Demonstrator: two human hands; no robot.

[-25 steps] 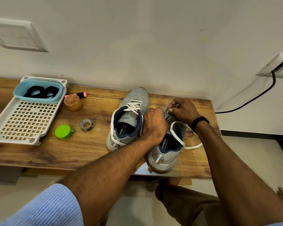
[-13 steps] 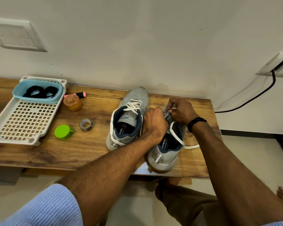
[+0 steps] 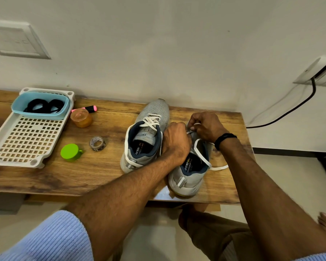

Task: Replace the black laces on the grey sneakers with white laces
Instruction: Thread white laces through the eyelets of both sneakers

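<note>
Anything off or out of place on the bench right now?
Little stands out. The right sneaker has its heel out past the table front edge, and a loose white lace end trails beside it. Black laces sit coiled in the blue tub.

Counter [image 3: 105,172]: brown wood-grain pattern. Two grey sneakers with navy lining and white laces: left sneaker [image 3: 154,112], right sneaker [image 3: 186,181]. At 9 o'clock of the left sneaker: tape roll [image 3: 97,143], grey and patterned, then green cap [image 3: 70,153]. At 10 o'clock: amber jar [image 3: 81,117], pink marker [image 3: 91,108], white grid-pattern tray [image 3: 26,137], light blue tub [image 3: 40,114] containing black laces [image 3: 43,106]. Wristband [image 3: 224,139]: black. Sleeve [image 3: 51,240]: light blue, ribbed.
</note>
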